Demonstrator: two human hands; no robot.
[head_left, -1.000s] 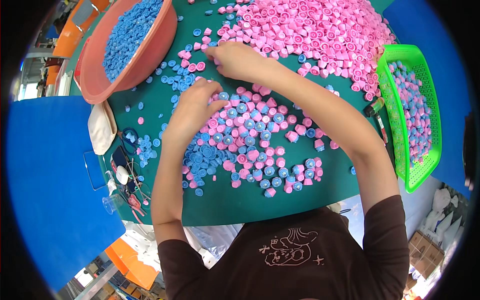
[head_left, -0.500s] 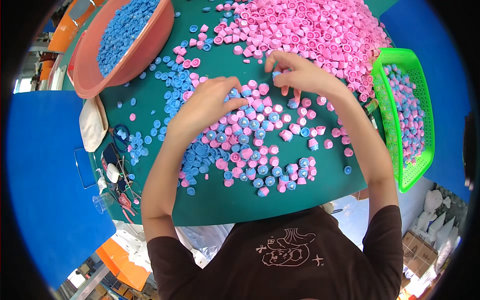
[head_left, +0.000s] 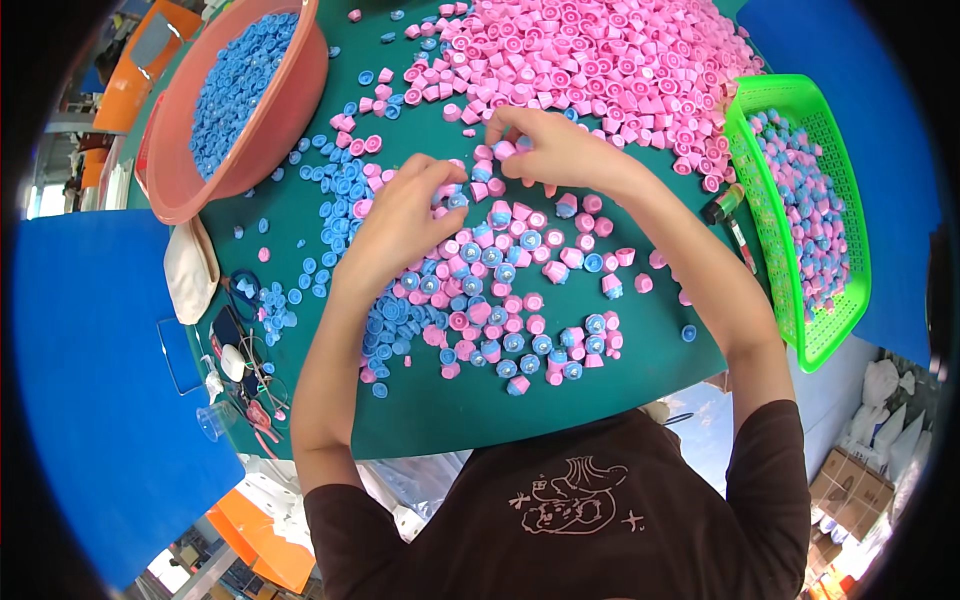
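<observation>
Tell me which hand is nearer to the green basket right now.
Right. The right hand is left of the green basket, just below the pink pile; the left hand is farther left, on the far side of the right hand.

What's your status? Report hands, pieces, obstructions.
Left hand around a blue-topped piece. Right hand at a pink cup, grip unclear. Loose cups and caps crowd both.
</observation>
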